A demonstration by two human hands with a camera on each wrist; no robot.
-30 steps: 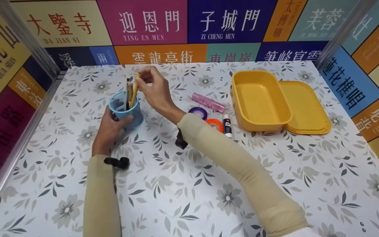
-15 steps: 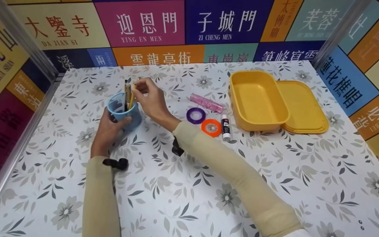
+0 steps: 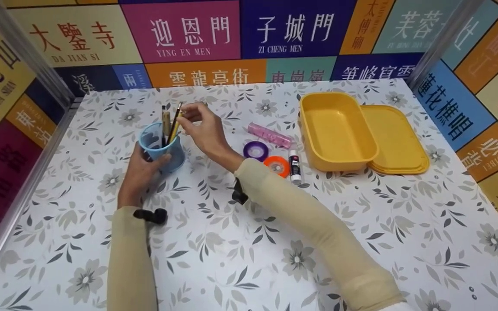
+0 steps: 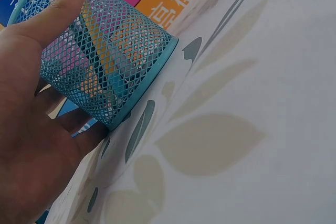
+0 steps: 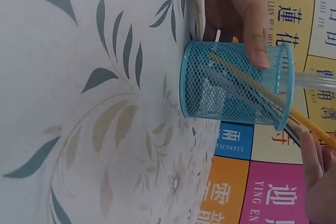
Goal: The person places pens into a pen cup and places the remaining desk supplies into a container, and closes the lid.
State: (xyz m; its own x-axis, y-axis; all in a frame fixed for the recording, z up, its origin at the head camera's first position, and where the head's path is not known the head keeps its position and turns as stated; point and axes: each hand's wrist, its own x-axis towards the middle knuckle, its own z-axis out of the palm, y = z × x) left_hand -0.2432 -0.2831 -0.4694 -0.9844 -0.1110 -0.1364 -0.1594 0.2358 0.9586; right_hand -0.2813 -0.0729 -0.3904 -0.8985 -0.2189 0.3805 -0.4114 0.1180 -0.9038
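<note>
A light blue mesh pen cup stands at the left of the table, with my left hand wrapped round its near side. In the left wrist view, the thumb lies along the cup's mesh near the rim. Several slim items lean in the cup, among them a yellow pencil, a dark pencil and a tan-handled piece. Above the rim, my right hand pinches the yellow pencil near its upper end, its lower part still inside the cup.
Right of the cup lie a pink tube-shaped roll, a purple tape roll, an orange tape roll and a glue stick. Farther right, a yellow box stands open beside its yellow lid. Printed panels wall the table's back.
My right hand has come down with the yellow pencil, which sits lower in the cup. The dark pencil now shows beside it. My left hand keeps its grip on the cup.
</note>
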